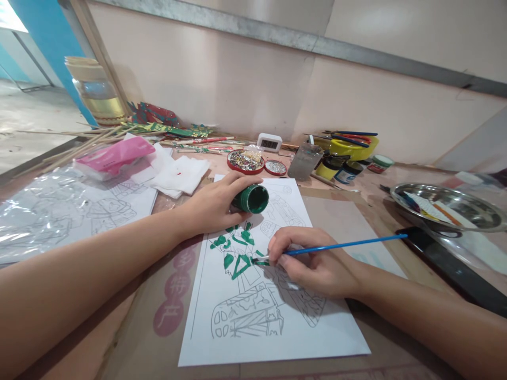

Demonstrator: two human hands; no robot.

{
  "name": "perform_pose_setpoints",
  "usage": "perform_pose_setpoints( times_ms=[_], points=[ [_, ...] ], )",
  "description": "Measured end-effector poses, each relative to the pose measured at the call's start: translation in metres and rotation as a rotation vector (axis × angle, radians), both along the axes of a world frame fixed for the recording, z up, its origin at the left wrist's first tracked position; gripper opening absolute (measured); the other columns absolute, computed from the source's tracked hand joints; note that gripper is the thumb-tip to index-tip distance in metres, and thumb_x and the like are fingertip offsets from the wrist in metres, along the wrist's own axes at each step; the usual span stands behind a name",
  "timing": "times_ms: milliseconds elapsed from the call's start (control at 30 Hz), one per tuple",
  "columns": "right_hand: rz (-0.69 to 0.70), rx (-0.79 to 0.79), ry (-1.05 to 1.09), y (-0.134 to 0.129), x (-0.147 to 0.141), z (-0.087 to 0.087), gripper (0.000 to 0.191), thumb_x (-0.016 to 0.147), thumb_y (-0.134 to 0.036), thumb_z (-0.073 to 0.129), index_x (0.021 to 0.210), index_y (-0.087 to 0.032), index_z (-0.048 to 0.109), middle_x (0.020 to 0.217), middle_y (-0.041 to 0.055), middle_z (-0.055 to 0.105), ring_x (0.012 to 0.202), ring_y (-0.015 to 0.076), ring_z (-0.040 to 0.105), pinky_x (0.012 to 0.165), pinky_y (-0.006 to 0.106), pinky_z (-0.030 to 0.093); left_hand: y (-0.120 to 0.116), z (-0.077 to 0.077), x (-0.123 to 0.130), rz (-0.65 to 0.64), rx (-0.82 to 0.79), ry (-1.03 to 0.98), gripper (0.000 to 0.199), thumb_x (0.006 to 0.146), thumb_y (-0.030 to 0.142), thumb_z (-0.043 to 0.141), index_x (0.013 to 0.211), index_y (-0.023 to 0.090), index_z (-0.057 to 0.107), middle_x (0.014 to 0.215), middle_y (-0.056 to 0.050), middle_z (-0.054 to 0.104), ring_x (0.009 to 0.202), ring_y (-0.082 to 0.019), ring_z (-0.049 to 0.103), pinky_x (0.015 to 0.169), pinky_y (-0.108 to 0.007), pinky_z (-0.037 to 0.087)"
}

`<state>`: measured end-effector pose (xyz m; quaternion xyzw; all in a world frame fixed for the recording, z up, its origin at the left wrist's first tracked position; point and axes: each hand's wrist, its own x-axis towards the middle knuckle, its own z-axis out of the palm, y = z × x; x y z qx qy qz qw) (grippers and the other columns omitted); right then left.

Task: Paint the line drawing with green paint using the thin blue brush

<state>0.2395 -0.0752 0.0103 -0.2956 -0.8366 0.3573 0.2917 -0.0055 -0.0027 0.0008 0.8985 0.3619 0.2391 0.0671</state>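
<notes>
A white sheet of paper (317,351) with outline drawings lies before me, partly painted green near its middle. My right hand (317,261) pinches a thin blue paintbrush (340,246), its bristles touching the paper beside the green shapes. At the sheet's upper part, my left hand (219,203) is wrapped round a jar of green paint (257,199), tilted so that its open mouth faces me. Some of the drawing is hidden under both hands.
Behind stand a water container (304,161), paint jars (327,168), a red dish of sequins (244,162) and a small clock (269,142). Left are white tissues (184,177) and a pink packet (116,157); right, a metal bowl (475,206) and a black phone-like object (455,272).
</notes>
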Motion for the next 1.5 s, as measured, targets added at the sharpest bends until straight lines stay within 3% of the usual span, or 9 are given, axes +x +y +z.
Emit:
perform_pose_setpoints(
  times_ms=[133,367,600,1167,1500],
  points=[
    [-0.035,-0.012,-0.025,0.0004,-0.0013,-0.001,0.019,0.078,-0.011,0.049,0.08,-0.018,0.066,0.076,0.0049,0.071,0.065,0.0145,0.064,0.052,0.022,0.048,0.0006,-0.001,0.0002,0.002,0.016,-0.002,0.069,0.088,0.029,0.067,0.151,0.028,0.038,0.143,-0.011,0.052,0.125,-0.031,0.059,0.104,-0.044,0.05],
    [0.042,-0.008,-0.003,0.0008,0.0007,0.002,0.02,0.075,-0.01,0.047,0.075,-0.018,0.065,0.074,0.0043,0.07,0.065,0.0146,0.064,0.056,0.023,0.051,0.001,-0.0008,0.0005,0.003,0.005,0.0,0.069,0.088,0.03,0.067,0.151,0.029,0.038,0.142,-0.011,0.052,0.124,-0.031,0.06,0.103,-0.043,0.051],
    [-0.035,-0.028,-0.019,0.0005,-0.0009,-0.0007,0.02,0.079,-0.012,0.049,0.081,-0.018,0.067,0.079,0.0054,0.072,0.064,0.0139,0.062,0.054,0.023,0.049,0.0004,-0.0011,-0.0002,0.011,0.002,0.004,0.068,0.089,0.031,0.067,0.151,0.029,0.038,0.142,-0.011,0.051,0.124,-0.031,0.06,0.103,-0.044,0.05],
    [-0.03,-0.016,-0.025,0.0003,0.0003,-0.0006,0.018,0.078,-0.013,0.047,0.078,-0.019,0.064,0.074,0.0035,0.069,0.061,0.0129,0.059,0.053,0.023,0.048,0.0011,-0.0013,0.0004,0.009,0.008,0.004,0.069,0.089,0.032,0.067,0.151,0.03,0.037,0.143,-0.01,0.051,0.124,-0.031,0.06,0.103,-0.044,0.05],
    [-0.01,0.1,-0.063,0.0011,0.0005,-0.0026,0.018,0.073,-0.011,0.046,0.075,-0.019,0.062,0.071,0.0021,0.067,0.06,0.0125,0.057,0.055,0.024,0.046,0.001,-0.0002,0.0005,0.009,0.005,0.005,0.069,0.088,0.032,0.067,0.151,0.029,0.038,0.141,-0.011,0.052,0.122,-0.031,0.061,0.102,-0.044,0.051]
  ],
)
